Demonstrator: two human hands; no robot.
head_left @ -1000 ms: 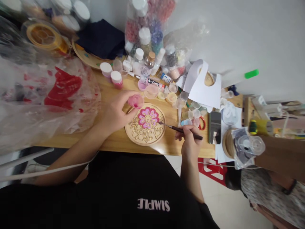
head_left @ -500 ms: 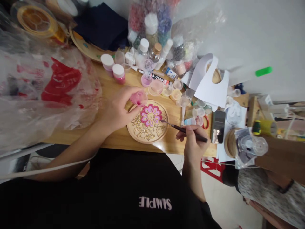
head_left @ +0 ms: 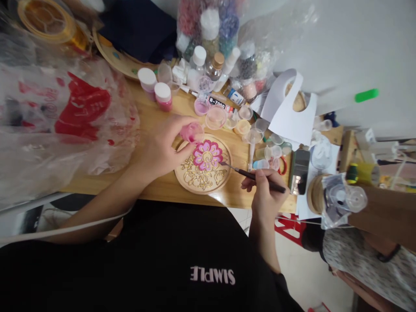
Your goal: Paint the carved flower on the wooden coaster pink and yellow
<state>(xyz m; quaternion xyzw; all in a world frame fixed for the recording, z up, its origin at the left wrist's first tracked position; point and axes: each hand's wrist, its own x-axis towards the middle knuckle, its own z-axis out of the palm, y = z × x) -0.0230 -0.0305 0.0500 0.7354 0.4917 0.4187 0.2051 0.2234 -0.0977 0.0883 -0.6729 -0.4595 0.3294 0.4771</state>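
A round wooden disc (head_left: 203, 175) lies on the table's near edge, with gold outlines and a pink and purple flower (head_left: 207, 155) filled in at its top. My left hand (head_left: 162, 145) is closed on a small pink cup (head_left: 192, 131), held just above the disc's upper left rim. My right hand (head_left: 264, 195) pinches a thin dark tool (head_left: 253, 175) like a pen. The tool's metal tip rests at the flower's right edge.
Several small cups of colour (head_left: 242, 126), capped jars (head_left: 162, 95) and little bottles (head_left: 199, 69) crowd the table behind the disc. A clear plastic bag with red print (head_left: 69, 117) lies at left, a white card cut-out (head_left: 290, 115) at right. Another person's arm (head_left: 383, 221) is at right.
The view has shifted slightly, so everything sits a little further right. Both hands keep their grips; the tool's tip stays at the flower's right edge.
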